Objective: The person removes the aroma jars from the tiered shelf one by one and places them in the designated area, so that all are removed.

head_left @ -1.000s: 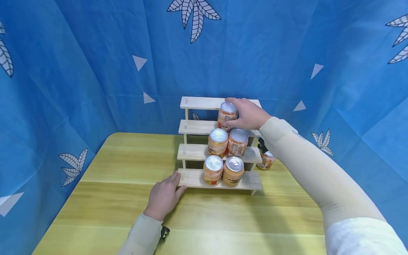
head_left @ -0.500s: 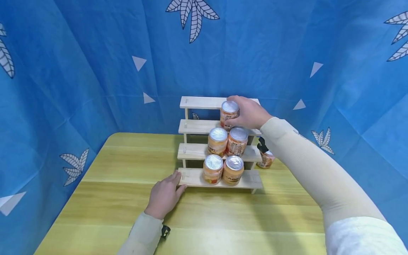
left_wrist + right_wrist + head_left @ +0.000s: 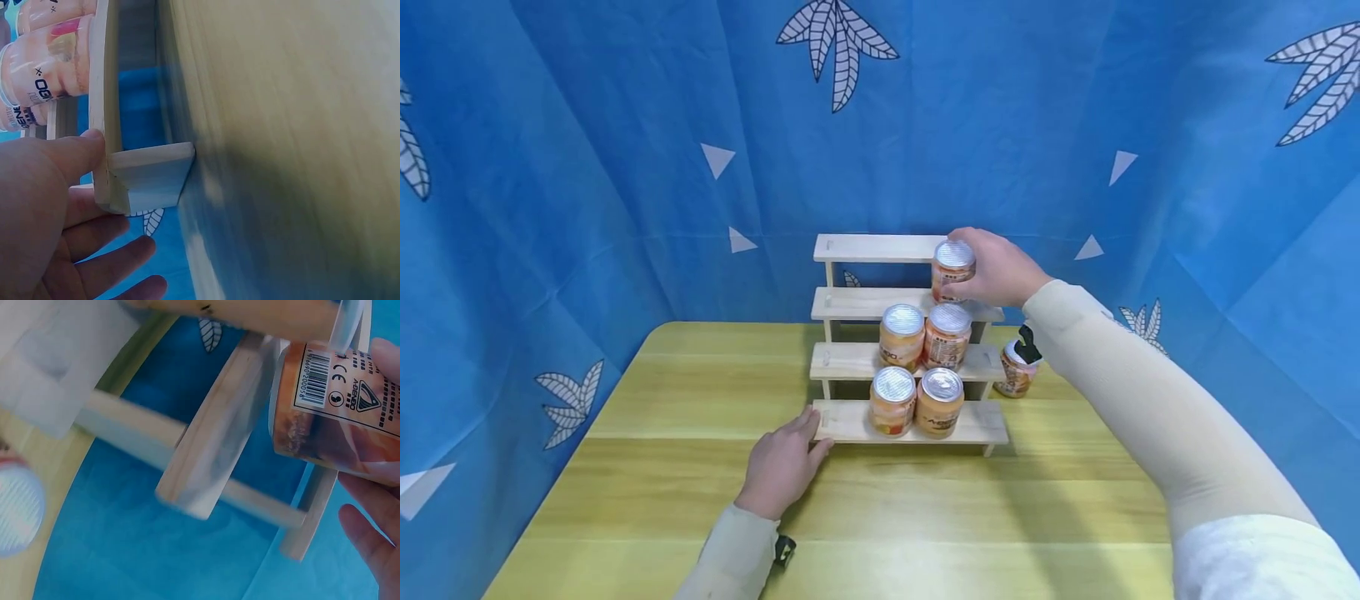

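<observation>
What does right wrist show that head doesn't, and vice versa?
Only right wrist: a clear barcode and CE mark on the held can.
Only head: the left hand touching the left end of the lowest shelf.
Both: the right hand gripping that can, part of the wooden stand, and the blue cloth.

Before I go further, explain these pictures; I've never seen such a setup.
No machine here: a person works bare-handed. A head camera took the widest picture; a camera on each wrist took the others. On the table stands a stepped wooden rack with two jars on its lowest step and two on the next. The right hand holds a fifth jar, on or just above the third step; I can't tell which. The left hand touches the lowest step's left end. Another jar is beside the rack.
</observation>
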Demonstrator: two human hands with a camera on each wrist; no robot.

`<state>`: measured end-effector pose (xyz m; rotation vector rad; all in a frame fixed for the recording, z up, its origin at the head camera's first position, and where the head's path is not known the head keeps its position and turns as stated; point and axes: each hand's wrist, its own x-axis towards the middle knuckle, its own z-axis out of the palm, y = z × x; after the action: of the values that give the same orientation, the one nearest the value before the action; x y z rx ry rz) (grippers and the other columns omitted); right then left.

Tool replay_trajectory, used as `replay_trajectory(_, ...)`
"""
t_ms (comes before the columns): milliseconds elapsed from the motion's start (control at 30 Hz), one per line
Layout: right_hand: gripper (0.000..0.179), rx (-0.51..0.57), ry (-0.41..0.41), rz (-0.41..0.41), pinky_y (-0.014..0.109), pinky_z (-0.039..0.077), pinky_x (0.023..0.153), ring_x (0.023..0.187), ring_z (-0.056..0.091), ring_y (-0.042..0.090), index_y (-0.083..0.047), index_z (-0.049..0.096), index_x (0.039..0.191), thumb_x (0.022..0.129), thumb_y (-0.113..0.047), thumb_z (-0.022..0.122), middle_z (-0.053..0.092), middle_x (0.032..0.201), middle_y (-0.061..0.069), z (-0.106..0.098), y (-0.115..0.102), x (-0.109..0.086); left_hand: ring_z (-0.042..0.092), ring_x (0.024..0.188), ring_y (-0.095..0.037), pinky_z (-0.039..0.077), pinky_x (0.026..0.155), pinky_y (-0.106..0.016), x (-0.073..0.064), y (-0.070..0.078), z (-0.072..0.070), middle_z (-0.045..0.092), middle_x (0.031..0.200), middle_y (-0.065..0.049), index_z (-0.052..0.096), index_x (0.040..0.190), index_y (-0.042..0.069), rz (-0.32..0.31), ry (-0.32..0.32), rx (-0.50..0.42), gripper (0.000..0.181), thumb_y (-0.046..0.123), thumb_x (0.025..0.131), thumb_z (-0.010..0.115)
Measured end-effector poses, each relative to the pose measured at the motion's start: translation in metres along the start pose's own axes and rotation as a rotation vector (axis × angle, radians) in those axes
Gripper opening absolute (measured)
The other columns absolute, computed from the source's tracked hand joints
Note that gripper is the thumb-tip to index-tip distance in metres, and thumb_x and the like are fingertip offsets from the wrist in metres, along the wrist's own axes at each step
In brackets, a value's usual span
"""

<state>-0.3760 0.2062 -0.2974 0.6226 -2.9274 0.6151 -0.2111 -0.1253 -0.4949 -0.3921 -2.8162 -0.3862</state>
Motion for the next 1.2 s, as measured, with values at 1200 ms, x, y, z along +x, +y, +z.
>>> replay_trajectory(1200, 0.082, -0.010, 0.053, 0.104, 0.057, 0.052, 0.090, 0.112, 0.056, 0.037, -0.003, 0.042, 0.147, 0.086, -0.044, 0.079, 0.055, 0.132, 0.020, -0.036, 0.065, -0.057, 0.069, 0.107, -0.038, 0.058, 0.079, -0.050, -0.003, 0.002, -0.006, 0.058, 0.140, -0.019, 0.062, 0.135, -0.001, 0.004, -0.040, -0.007, 0.055, 0.038, 0.097, 0.068)
